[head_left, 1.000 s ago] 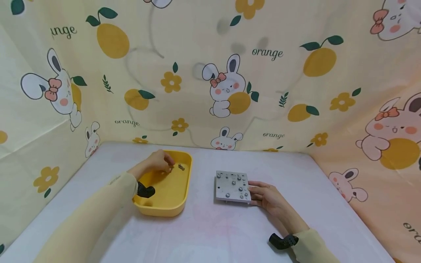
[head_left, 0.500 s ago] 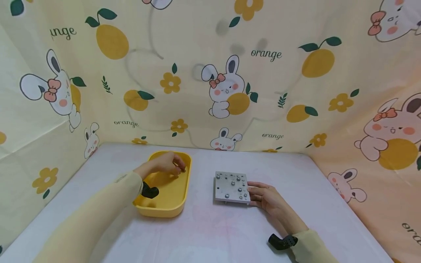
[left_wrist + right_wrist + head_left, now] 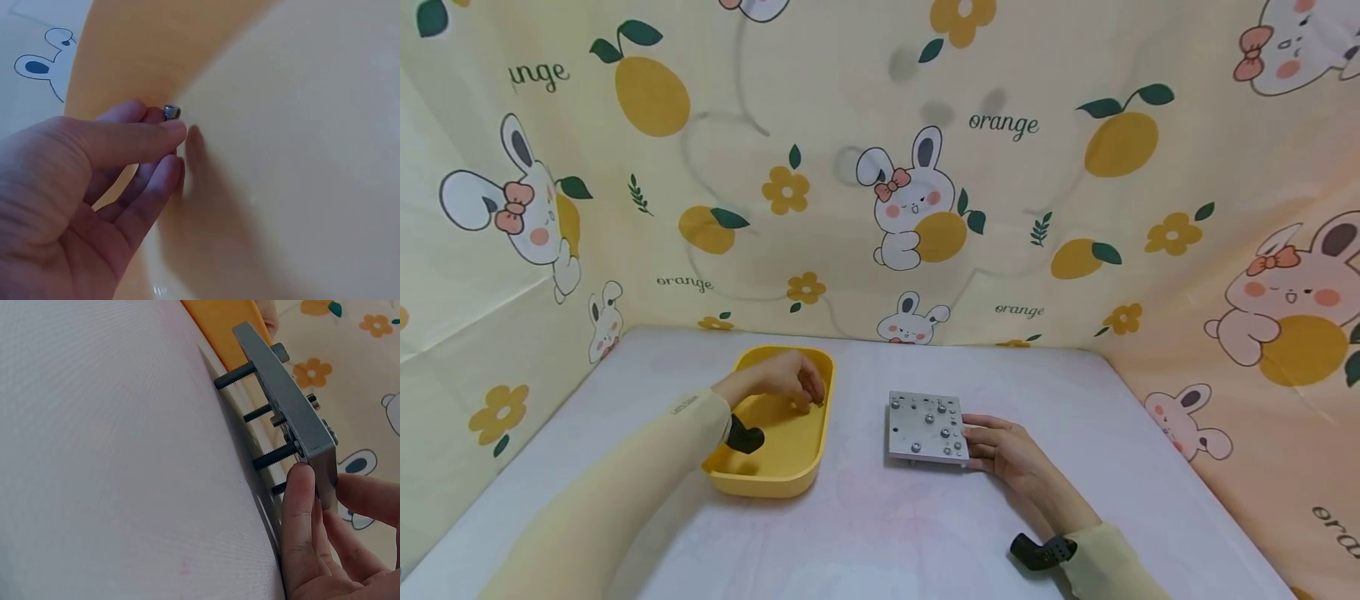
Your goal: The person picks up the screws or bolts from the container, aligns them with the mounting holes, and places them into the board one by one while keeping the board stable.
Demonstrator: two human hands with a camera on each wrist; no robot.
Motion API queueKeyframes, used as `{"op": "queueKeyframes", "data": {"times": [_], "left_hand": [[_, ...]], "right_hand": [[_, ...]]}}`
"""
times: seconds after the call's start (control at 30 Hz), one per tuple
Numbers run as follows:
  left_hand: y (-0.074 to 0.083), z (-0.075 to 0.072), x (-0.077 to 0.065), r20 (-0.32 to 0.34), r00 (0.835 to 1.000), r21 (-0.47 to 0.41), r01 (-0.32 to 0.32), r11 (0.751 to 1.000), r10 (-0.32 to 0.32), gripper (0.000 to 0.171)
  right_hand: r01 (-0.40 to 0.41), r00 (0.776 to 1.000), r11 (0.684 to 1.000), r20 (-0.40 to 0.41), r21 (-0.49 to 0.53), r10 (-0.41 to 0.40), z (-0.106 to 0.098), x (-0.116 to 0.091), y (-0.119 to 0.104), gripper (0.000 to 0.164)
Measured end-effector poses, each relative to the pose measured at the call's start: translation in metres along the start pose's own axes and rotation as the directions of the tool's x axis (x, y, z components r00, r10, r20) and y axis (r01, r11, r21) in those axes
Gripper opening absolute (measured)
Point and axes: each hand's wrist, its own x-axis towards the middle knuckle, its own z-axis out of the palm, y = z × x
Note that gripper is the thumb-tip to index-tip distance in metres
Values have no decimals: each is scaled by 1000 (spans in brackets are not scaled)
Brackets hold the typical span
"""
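Note:
Inside the yellow tray (image 3: pixel 786 450), my left hand (image 3: pixel 788 377) pinches a small socket-head screw (image 3: pixel 171 112) between thumb and fingers. The screw's head sticks up past the thumb; most of its shank is hidden by the fingers. My right hand (image 3: pixel 1013 454) grips the right edge of a square metal plate (image 3: pixel 916 427), thumb on one face and fingers on the other. Several screws sit in the plate, heads on top. In the right wrist view, their threaded shanks (image 3: pixel 275 455) stick out below the plate, close over the table.
The tray stands left of the plate on a white-covered table (image 3: pixel 880 525). A curtain (image 3: pixel 835 108) printed with rabbits and oranges closes off the back and both sides. A black wrist mount (image 3: pixel 1043 552) sits at the right cuff, another (image 3: pixel 745 435) at the left.
My left hand has moved right across the tray, reaching the screw seen lying near its right wall, then slightly toward me. My right hand keeps holding the plate in place.

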Motion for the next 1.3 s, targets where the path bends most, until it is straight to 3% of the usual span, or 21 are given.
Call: {"op": "queueKeyframes", "data": {"times": [0.47,0.67,0.97,1.07,1.17,1.23,1.3], "left_hand": [[-5,4,6,65,996,67,-65,996,60,16],[-6,6,5,64,997,71,-39,997,34,14],[-8,5,5,43,997,79,-61,995,58,12],[-9,4,1,13,999,55,-51,997,51,12],[-6,2,-6,-66,997,18,-32,999,33,12],[-1,1,-10,-146,988,-42,-50,998,43,13],[9,1,-14,-244,968,-107,-90,990,62,13]], "right_hand": [[12,1000,1000,15,-4,-12,-1,1,2,50],[9,1000,1000,22,-5,-9,0,2,1,51],[-5,1000,1000,-1,-2,5,-3,-1,4,47],[-4,1000,1000,4,-1,4,-3,-1,5,48],[0,1000,1000,15,1,0,-2,-1,4,48],[2,1000,1000,15,2,-2,-1,0,3,48],[9,1000,1000,16,-7,-9,0,0,0,47]]}}
